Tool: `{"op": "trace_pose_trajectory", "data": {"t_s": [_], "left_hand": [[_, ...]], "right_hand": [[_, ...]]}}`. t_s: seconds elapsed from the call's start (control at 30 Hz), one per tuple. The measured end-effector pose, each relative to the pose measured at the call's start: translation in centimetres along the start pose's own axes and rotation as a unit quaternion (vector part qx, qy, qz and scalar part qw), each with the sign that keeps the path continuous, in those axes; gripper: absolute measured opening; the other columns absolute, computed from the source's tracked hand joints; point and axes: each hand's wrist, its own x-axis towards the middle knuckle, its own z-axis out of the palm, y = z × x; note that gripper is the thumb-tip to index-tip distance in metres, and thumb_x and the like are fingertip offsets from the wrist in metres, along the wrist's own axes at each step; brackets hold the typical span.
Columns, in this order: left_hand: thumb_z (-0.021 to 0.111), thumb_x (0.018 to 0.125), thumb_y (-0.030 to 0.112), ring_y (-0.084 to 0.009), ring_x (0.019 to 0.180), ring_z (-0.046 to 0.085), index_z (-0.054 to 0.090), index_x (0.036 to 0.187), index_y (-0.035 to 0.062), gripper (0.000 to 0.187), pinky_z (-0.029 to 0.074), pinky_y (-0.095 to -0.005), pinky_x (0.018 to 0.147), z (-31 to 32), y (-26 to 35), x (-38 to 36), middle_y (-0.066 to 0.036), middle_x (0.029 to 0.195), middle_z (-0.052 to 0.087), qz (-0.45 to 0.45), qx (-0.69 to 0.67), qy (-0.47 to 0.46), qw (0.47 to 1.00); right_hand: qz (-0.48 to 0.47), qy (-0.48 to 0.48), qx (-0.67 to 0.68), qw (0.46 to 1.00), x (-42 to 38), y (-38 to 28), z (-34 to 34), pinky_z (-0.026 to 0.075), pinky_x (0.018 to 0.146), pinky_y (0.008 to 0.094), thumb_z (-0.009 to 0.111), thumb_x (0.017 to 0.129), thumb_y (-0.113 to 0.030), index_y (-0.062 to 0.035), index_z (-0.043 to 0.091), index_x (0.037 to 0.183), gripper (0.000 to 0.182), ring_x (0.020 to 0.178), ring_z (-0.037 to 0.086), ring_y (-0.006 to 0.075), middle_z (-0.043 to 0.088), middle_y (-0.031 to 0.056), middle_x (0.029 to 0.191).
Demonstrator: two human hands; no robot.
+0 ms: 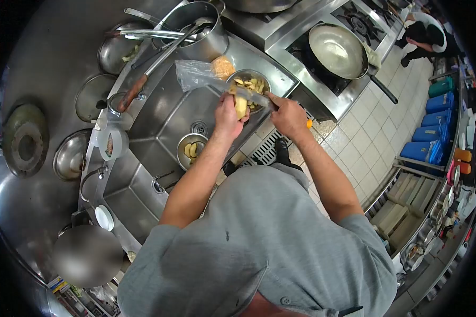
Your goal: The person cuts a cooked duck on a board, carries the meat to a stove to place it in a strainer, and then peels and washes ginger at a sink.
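My left hand (pixel 228 117) grips a pale yellow potato (pixel 241 107), mostly peeled, with fingers wrapped round it. My right hand (pixel 289 117) is closed on a knife (pixel 258 98), whose broad blade lies against the potato's upper end; blur hides the exact contact. Just beyond both hands, a metal bowl (pixel 267 80) holds yellowish peels or pieces (pixel 251 83). Closer to my body, left of my left forearm, a second metal bowl (pixel 180 153) contains several pale yellow pieces (pixel 191 150). A clear plastic bag (pixel 195 74) with something orange at its end (pixel 223 67) lies beside the first bowl.
The steel sink (pixel 166 119) lies to the left. A large pot (pixel 206 46) with long-handled utensils stands behind it. A wok (pixel 339 53) sits on the stove, its handle toward the aisle. Blue bins (pixel 432 127) line the right wall, and another person (pixel 426 34) is at far right.
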Motion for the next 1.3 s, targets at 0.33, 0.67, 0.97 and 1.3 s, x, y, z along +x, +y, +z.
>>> {"op": "trace_pose_trajectory", "data": {"t_s": [0.33, 0.67, 0.97, 1.3], "left_hand": [[0.049, 0.107, 0.041, -0.0179, 0.057, 0.055, 0.056, 0.106, 0.0090, 0.033, 0.036, -0.0295, 0.045, -1.5, -0.7, 1.3, -0.007, 0.081, 0.059, -0.062, -0.042, -0.016, 0.997], [0.047, 0.103, 0.053, -0.0209, 0.076, 0.054, 0.061, 0.107, 0.0085, 0.047, 0.042, -0.0339, 0.065, -1.1, 3.0, 0.5, -0.007, 0.086, 0.059, -0.137, -0.162, -0.097, 0.972], [0.043, 0.104, 0.035, -0.0231, 0.078, 0.058, 0.061, 0.112, 0.0051, 0.036, 0.052, -0.0409, 0.078, -1.8, 2.8, 1.8, -0.009, 0.089, 0.061, -0.166, -0.238, -0.062, 0.955], [0.046, 0.104, 0.033, -0.0199, 0.082, 0.063, 0.064, 0.116, 0.0047, 0.036, 0.054, -0.0342, 0.079, 2.1, 3.5, -0.5, -0.008, 0.096, 0.064, -0.111, -0.253, 0.033, 0.960]], "right_hand": [[0.030, -0.031, 0.044, 0.998, -0.7, -1.9, 0.8, 0.057, 0.081, 0.0483, 0.063, 0.086, -0.020, -0.0252, 0.069, 0.132, 0.047, 0.090, 0.071, 0.0388, 0.074, 0.0188, 0.096], [0.100, -0.042, 0.030, 0.994, 0.0, 1.5, -0.6, 0.056, 0.086, 0.0474, 0.060, 0.088, -0.016, -0.0216, 0.070, 0.131, 0.045, 0.102, 0.070, 0.0376, 0.073, 0.0174, 0.112], [-0.138, 0.044, -0.036, 0.989, -3.1, -5.5, -1.5, 0.057, 0.064, 0.0424, 0.073, 0.077, -0.016, -0.0273, 0.064, 0.139, 0.065, 0.071, 0.070, 0.0307, 0.069, 0.0094, 0.086], [-0.130, 0.083, -0.029, 0.988, -2.0, -5.6, -0.3, 0.057, 0.066, 0.0437, 0.069, 0.073, -0.010, -0.0251, 0.066, 0.137, 0.066, 0.072, 0.069, 0.0318, 0.067, 0.0080, 0.083]]}}
